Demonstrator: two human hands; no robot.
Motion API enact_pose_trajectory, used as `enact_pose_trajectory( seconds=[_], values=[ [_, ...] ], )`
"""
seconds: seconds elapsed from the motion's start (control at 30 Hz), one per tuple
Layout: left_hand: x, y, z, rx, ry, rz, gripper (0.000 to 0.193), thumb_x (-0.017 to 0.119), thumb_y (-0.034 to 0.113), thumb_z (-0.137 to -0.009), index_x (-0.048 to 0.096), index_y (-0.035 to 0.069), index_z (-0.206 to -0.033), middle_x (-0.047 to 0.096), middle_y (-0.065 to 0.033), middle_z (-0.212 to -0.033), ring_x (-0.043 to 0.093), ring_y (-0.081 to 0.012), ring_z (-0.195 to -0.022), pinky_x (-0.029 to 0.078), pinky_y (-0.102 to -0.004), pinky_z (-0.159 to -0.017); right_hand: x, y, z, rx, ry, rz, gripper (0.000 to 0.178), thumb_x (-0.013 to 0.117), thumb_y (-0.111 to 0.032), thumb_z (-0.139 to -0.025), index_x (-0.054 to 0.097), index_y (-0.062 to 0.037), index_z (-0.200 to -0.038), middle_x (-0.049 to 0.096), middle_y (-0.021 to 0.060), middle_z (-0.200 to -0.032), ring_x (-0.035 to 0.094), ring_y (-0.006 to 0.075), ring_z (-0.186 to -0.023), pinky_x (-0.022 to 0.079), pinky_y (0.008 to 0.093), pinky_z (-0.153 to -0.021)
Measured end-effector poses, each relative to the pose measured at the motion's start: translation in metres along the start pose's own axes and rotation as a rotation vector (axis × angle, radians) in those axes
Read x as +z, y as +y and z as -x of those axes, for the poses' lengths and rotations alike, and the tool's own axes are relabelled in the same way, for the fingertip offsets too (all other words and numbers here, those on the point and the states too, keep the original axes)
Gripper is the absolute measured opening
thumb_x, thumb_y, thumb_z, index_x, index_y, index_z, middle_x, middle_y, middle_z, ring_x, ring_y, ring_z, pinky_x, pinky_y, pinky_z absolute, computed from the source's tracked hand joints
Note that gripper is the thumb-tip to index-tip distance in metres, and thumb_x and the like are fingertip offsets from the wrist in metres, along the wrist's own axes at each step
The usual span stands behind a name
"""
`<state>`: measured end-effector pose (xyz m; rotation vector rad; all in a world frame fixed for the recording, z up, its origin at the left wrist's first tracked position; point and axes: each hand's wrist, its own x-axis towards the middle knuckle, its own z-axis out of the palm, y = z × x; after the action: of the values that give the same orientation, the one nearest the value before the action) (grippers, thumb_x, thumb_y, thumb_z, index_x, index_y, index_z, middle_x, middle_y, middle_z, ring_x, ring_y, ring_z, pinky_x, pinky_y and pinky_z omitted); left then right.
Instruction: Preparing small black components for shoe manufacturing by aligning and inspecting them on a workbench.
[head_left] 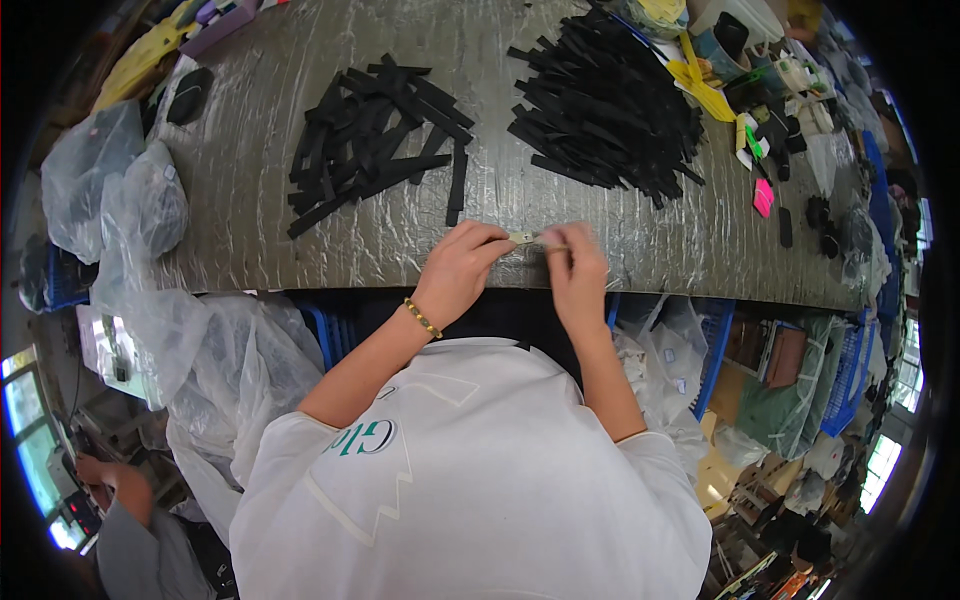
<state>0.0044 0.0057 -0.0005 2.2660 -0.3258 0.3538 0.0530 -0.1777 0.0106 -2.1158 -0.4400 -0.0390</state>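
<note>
Near the table's front edge, my left hand (462, 262) pinches a small pale, flat piece (521, 238) between thumb and fingertips. Its exact kind is too small to make out. My right hand (577, 262) is at the other end of that piece, its fingers closed and slightly smeared by motion; what lies between them is unclear. Beyond my left hand is a loose heap of short black strips (375, 135), one strip (457, 184) pointing toward my fingers. Farther right lies a larger, denser pile of black strips (610, 105).
The worktable (500, 40) has a shiny, wrinkled covering. Yellow scissors-like tools (700, 80), a pink piece (764, 198) and tubs crowd its right side. Clear plastic bags (140, 200) hang at the left, a dark oval item (190, 96) nearby. Blue crates (712, 355) stand below. Another person (150, 540) sits lower left.
</note>
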Motion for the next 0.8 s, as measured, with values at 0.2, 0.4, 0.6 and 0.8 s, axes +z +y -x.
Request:
enact_pose_trajectory(
  seconds=[0.2,0.4,0.6,0.8],
  values=[
    [0.000,0.003,-0.001,0.005,-0.030,-0.032,0.037,0.062,-0.008,-0.075,0.072,0.005,-0.108,0.066,-0.0085,-0.104,0.061,-0.0290,-0.098,0.051,-0.0374,-0.087,-0.027,0.006,-0.013,0.113,-0.033,-0.172,0.034,0.043,-0.022,-0.108,0.062,0.0016,-0.094,0.065,0.0040,-0.086,0.060,0.0121,-0.075,0.049,0.0261,-0.071],
    [0.003,0.002,-0.001,0.030,-0.034,-0.068,0.039,0.061,-0.008,-0.074,0.073,0.006,-0.109,0.065,-0.0086,-0.104,0.061,-0.0281,-0.099,0.052,-0.0371,-0.087,-0.011,0.008,-0.007,0.197,-0.137,-0.278,0.020,0.064,-0.014,-0.097,0.067,0.0059,-0.096,0.071,0.0095,-0.085,0.067,0.0119,-0.070,0.050,0.0249,-0.065],
    [0.003,0.003,-0.001,0.031,-0.029,-0.080,0.039,0.061,-0.007,-0.074,0.073,0.006,-0.109,0.065,-0.0086,-0.104,0.061,-0.0280,-0.099,0.052,-0.0369,-0.087,-0.010,0.001,-0.009,0.158,-0.141,-0.265,0.019,0.066,-0.012,-0.095,0.068,0.0073,-0.093,0.070,0.0094,-0.083,0.066,0.0132,-0.069,0.050,0.0255,-0.064],
    [0.003,0.002,-0.001,0.029,-0.032,-0.078,0.036,0.061,-0.005,-0.076,0.073,0.006,-0.109,0.066,-0.0087,-0.103,0.062,-0.0281,-0.098,0.052,-0.0369,-0.087,-0.007,0.006,-0.007,0.156,-0.101,-0.229,0.018,0.065,-0.011,-0.096,0.068,0.0064,-0.094,0.069,0.0110,-0.082,0.066,0.0142,-0.067,0.050,0.0264,-0.064]
  ],
)
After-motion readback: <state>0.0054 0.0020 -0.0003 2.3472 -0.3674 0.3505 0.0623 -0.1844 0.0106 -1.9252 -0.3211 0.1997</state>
